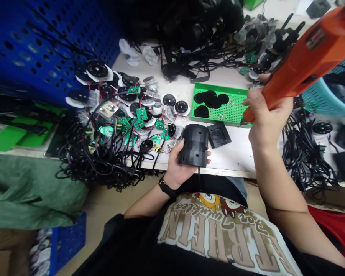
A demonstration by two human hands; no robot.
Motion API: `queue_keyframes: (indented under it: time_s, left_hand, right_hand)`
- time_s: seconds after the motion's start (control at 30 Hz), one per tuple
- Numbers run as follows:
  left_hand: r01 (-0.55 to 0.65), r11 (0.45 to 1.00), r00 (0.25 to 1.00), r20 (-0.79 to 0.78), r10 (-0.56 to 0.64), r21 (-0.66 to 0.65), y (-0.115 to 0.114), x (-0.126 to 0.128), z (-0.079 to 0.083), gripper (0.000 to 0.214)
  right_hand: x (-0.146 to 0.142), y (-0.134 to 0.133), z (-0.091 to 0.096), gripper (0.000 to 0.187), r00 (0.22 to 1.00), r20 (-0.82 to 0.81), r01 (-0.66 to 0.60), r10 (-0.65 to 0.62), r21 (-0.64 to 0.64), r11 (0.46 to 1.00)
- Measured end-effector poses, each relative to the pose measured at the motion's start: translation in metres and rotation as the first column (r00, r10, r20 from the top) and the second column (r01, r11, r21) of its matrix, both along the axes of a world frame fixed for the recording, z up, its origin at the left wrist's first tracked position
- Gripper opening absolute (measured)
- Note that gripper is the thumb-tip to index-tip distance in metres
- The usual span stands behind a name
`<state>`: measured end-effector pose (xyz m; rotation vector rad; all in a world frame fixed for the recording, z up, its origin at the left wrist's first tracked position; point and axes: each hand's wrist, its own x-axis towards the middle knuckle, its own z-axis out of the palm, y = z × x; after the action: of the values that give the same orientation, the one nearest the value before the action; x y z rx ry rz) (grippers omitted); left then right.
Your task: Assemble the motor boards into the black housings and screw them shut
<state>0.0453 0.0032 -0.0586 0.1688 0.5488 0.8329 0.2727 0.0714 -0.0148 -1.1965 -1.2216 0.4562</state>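
Orange driver (307,61): closest thing to us, slanting down to the left, its tip showing by the front edge of the green tray (238,111).
Right hand (271,115): fingers wrapped around that driver, solid grip.
Shirt (218,234): black, with a big cartoon-and-lettering print.
Left hand (179,165): grasping the black cylinder (194,145), thumb on one side, fingertips peeking out on the other. We've got a dark wristband on that arm too.
Cylinder spot: held at the front edge of the desk (238,157), small holes in its side. Can't tell if it's touching the surface.
Square black piece (219,134): lying just right of the cylinder, between it and the tray.
Tray contents: black discs (214,100) bunched toward the left, plus some tiny bits.
Left-side mess: green circuit boards (140,113) tangled up with wires.
Right side: teal basket (322,101).
Back left: blue perforated crate (71,38).
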Motion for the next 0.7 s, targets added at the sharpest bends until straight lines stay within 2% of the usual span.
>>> queue_keyframes:
  time_s: [0.1,0.2,0.33,0.5,0.7]
  left_hand:
    - [-0.022,0.996,0.997,-0.072,0.028,0.086,-0.001,-0.002,-0.001,0.071]
    - [-0.05,0.989,0.984,-0.163,0.073,0.141,-0.004,-0.004,-0.001,0.073]
    - [-0.084,0.984,0.963,-0.239,0.121,0.158,-0.006,-0.003,0.0,0.074]
    - [-0.103,0.979,0.956,-0.255,0.147,0.177,-0.005,0.001,0.001,0.068]
    - [-0.189,0.962,0.93,-0.28,0.239,0.195,-0.007,0.003,-0.001,0.073]
  right_hand:
    - [0.007,-0.003,0.001,0.055,0.995,0.09,-0.049,0.048,0.009,0.999]
    - [0.009,-0.014,0.004,0.058,0.986,0.118,-0.121,0.114,0.053,0.991]
    - [0.005,-0.044,0.003,0.06,0.987,0.154,-0.05,0.049,0.004,0.999]
    - [-0.011,-0.081,-0.014,0.05,0.995,0.095,-0.019,0.031,-0.122,0.992]
    - [-0.028,-0.093,-0.034,0.05,0.995,-0.041,-0.098,0.091,-0.244,0.965]
